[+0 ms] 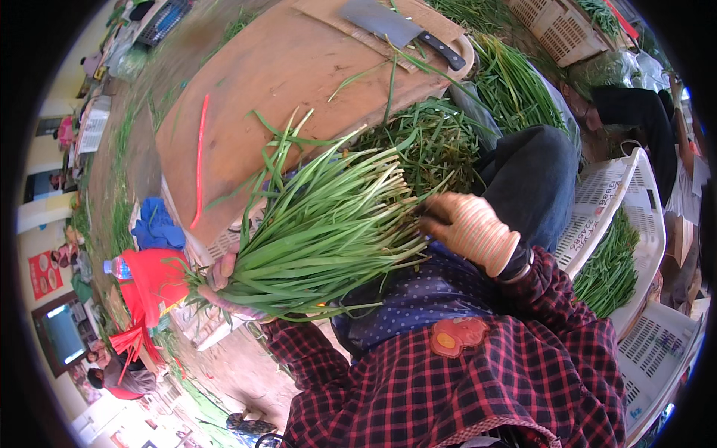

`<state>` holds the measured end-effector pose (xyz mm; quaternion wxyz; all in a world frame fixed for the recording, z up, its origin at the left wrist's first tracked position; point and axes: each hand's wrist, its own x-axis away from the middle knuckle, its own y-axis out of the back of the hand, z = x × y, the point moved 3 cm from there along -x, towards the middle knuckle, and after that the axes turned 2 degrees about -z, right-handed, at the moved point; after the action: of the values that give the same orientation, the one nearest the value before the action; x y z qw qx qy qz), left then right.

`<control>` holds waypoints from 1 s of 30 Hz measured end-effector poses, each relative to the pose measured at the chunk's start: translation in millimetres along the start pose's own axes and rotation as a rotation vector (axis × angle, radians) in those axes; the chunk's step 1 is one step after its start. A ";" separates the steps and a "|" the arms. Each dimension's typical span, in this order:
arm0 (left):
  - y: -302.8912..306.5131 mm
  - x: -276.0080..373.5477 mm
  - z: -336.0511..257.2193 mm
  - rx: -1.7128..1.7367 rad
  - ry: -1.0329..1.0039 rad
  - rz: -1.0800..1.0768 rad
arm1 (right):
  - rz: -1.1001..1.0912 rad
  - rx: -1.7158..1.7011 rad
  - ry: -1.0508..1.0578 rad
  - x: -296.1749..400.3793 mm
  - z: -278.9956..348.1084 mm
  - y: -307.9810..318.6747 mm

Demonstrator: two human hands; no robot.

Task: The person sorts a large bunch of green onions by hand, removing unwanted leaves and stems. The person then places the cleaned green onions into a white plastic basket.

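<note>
My left hand (225, 283) is closed round the leafy end of a large bunch of green garlic chives (319, 229), which fans out over my lap. At the bunch's pale root ends is my right hand (468, 227), in a striped knit glove. Its fingertips are blurred against the stems, and whether they pinch anything cannot be told. A red tie strip (200, 162) lies on the brown board (252, 95) in front of me. At the board's far end a cleaver (386, 25) with a black handle rests on a smaller piece of board.
Loose leaf trimmings (431, 145) lie between board and knee, beside more chives (515, 84) in a plastic bag. White plastic crates (594, 213) stand at the right, one holding chives. A blue cloth (157, 224), red bag (154, 280) and bottle (116, 267) are at the left. People sit farther off.
</note>
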<state>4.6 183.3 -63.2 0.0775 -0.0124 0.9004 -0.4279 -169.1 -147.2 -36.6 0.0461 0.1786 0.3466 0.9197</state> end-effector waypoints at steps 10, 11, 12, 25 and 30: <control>-4.4 -4.9 3.5 0.221 0.113 0.205 | 0.043 -0.240 0.152 -20.0 26.6 -43.2; -5.8 -4.4 3.4 0.266 0.129 0.233 | 0.073 -0.313 0.148 -16.5 26.0 -39.6; -6.5 -3.8 4.7 0.314 0.149 0.261 | 0.135 -0.634 0.073 -8.1 24.8 -34.6; 15.3 4.1 -0.6 -1.535 -1.044 0.186 | 0.534 -1.159 -0.135 51.0 14.0 1.3; 11.3 5.2 -6.0 -1.809 -1.207 0.243 | 0.165 0.074 -0.095 40.4 -17.2 13.3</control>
<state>-0.9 194.6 -68.9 0.5101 -0.1834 0.6906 0.4788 -212.4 -159.5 -27.9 -0.0200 0.2513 0.3619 0.8975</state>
